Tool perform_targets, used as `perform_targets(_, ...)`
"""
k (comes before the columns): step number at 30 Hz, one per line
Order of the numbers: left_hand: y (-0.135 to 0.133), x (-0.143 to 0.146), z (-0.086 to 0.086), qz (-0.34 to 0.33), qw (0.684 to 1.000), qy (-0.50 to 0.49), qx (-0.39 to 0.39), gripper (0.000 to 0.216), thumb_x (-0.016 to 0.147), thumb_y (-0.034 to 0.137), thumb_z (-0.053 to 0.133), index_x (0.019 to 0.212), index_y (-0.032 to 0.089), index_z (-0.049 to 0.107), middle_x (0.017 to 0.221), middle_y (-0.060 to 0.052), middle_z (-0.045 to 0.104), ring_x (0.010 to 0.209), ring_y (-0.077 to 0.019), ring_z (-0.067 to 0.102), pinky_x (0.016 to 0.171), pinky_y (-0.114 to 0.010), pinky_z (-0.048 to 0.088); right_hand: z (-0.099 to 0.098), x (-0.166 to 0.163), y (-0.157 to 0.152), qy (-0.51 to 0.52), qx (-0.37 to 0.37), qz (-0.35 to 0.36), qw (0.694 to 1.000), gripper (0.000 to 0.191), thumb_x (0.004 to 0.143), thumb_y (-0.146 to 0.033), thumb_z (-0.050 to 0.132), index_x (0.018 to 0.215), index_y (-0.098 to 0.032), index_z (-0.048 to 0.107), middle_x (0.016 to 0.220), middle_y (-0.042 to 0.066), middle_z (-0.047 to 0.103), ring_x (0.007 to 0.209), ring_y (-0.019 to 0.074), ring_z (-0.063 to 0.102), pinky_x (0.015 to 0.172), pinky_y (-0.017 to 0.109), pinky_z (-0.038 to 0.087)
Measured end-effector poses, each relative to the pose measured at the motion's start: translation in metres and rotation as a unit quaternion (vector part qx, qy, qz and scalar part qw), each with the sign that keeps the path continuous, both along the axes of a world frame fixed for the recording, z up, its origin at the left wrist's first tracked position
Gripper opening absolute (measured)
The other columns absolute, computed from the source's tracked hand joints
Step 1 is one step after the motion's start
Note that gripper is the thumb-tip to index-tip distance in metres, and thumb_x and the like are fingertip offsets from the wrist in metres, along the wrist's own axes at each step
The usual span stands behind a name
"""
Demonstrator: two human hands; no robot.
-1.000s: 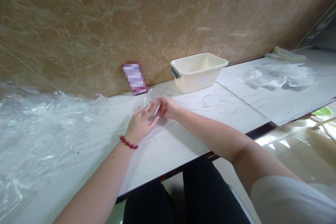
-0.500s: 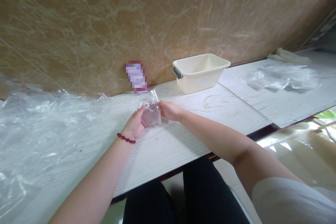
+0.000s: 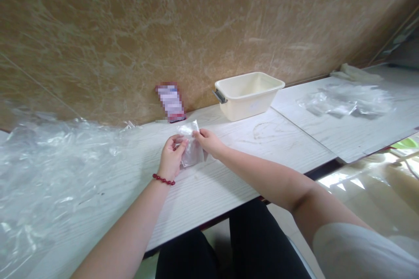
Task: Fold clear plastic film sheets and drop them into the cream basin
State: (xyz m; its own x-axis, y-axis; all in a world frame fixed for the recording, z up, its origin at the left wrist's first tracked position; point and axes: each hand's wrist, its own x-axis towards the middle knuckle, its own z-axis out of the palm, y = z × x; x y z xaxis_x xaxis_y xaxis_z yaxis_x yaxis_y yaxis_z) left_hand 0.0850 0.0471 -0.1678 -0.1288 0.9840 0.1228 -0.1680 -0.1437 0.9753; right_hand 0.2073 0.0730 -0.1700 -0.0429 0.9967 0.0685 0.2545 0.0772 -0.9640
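I wear a bracelet [image 3: 163,179] of small, round, dark red beads [image 3: 168,181] around my left wrist [image 3: 166,170]. A loose, short, pale grey sleeve [image 3: 353,250] ends above my right elbow [image 3: 303,198]. My trousers [image 3: 263,242] are plain black, and my fingers [image 3: 204,134] and forearms [image 3: 131,220] are bare.

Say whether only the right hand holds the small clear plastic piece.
No, the left hand and the right hand both grip the small clear plastic piece.

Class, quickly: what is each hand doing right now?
Left hand: closed, holding a clear plastic bag.
Right hand: closed, pinching the same bag by its upper right side.
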Motion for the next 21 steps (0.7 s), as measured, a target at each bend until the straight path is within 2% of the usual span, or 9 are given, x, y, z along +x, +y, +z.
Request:
perform_targets(3,0.001,0.001,-0.002,0.0,1.0,0.007,-0.001,0.036,0.057,0.029,0.066,0.087,0.018,0.049,0.073,0.003,0.053,0.059,-0.0068,0.051,0.056,-0.019,0.042,0.005,0.001,-0.002,-0.046,0.027,-0.029,0.998,0.03,0.08,-0.039,0.036,0.065,-0.019,0.052,0.053,-0.002,0.046,0.052,0.0096,0.043,0.051,0.02,0.032)
perform_targets(7,0.0,0.001,-0.001,-0.053,0.998,0.025,0.004,0.034,0.063,0.032,0.062,0.09,0.018,0.047,0.076,0.001,0.054,0.063,-0.0085,0.051,0.059,-0.02,0.042,0.012,0.005,-0.003,-0.079,0.086,-0.053,0.992,0.024,0.079,-0.036,0.038,0.066,-0.021,0.051,0.056,-0.002,0.047,0.055,0.0109,0.043,0.055,0.021,0.03)
perform_targets(11,0.001,-0.003,0.001,-0.067,0.997,0.04,0.002,0.027,0.069,0.037,0.055,0.086,0.017,0.048,0.065,0.003,0.048,0.054,-0.0066,0.046,0.054,-0.019,0.04,0.019,0.012,-0.002,-0.09,0.108,-0.051,0.989,0.022,0.079,-0.036,0.038,0.068,-0.022,0.051,0.05,-0.003,0.044,0.052,0.0116,0.042,0.055,0.022,0.029)
perform_targets(13,0.002,-0.005,0.001,-0.065,0.997,0.039,-0.006,0.028,0.071,0.041,0.052,0.086,0.017,0.049,0.062,0.004,0.045,0.052,-0.0069,0.044,0.052,-0.02,0.04,0.029,0.021,0.0,-0.096,0.111,-0.062,0.987,0.023,0.079,-0.037,0.037,0.069,-0.022,0.051,0.049,-0.003,0.044,0.051,0.0118,0.043,0.055,0.022,0.03)
perform_targets(16,0.004,-0.007,0.002,-0.074,0.996,0.036,-0.019,0.032,0.072,0.045,0.047,0.088,0.016,0.05,0.064,0.002,0.046,0.056,-0.0085,0.044,0.053,-0.021,0.041,0.061,0.044,0.01,-0.117,0.128,-0.083,0.981,0.025,0.08,-0.038,0.035,0.07,-0.022,0.051,0.05,-0.002,0.046,0.051,0.0115,0.045,0.054,0.021,0.031)
perform_targets(19,0.004,-0.008,0.002,-0.095,0.994,0.05,-0.033,0.033,0.073,0.045,0.045,0.087,0.016,0.052,0.066,0.001,0.047,0.056,-0.0084,0.045,0.054,-0.021,0.041,0.107,0.079,0.035,-0.164,0.17,-0.109,0.966,0.029,0.08,-0.041,0.033,0.075,-0.02,0.052,0.052,-0.001,0.048,0.052,0.0104,0.046,0.053,0.02,0.033)
perform_targets(21,0.004,-0.007,0.002,-0.105,0.992,0.061,-0.036,0.033,0.073,0.045,0.045,0.086,0.016,0.053,0.067,0.001,0.048,0.056,-0.0085,0.046,0.055,-0.021,0.041,0.137,0.106,0.06,-0.185,0.166,-0.129,0.96,0.03,0.081,-0.04,0.033,0.079,-0.018,0.053,0.054,0.0,0.048,0.049,0.0092,0.046,0.051,0.02,0.033)
